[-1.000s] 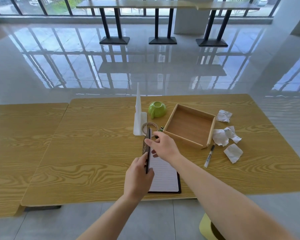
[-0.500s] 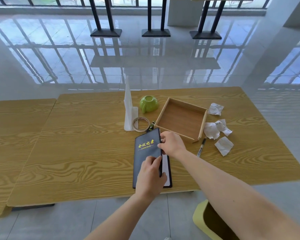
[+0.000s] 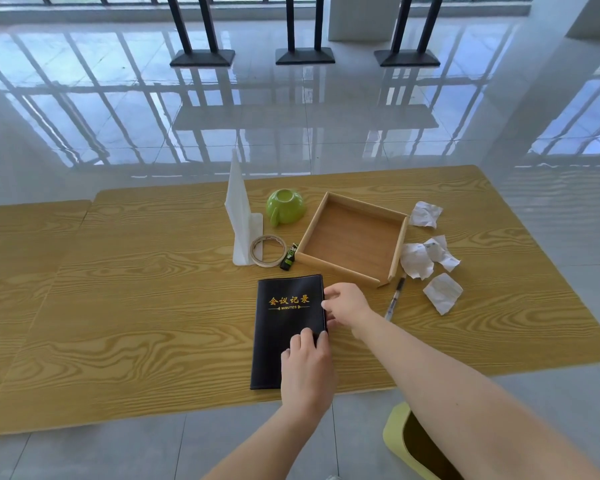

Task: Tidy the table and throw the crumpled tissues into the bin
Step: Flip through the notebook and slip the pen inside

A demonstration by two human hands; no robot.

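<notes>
Head view — left hand (image 3: pixel 307 368) presses notebook (image 3: pixel 280 329), right hand (image 3: pixel 347 304) pinches edge.

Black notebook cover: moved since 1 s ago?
Yes. The black notebook cover swung down rightward, toward the slim pen, and now lies shut over the lined page; the notebook itself stays by the square wooden tray.

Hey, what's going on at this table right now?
A person is tidying a wood-grain table. Both hands are on a closed black notebook with gold lettering, which lies flat near the front edge. The left hand rests on its cover and the right hand pinches its right edge. The crumpled white tissues lie untouched beside an empty square wooden tray. The yellow-green bin stands on the floor below.
</notes>
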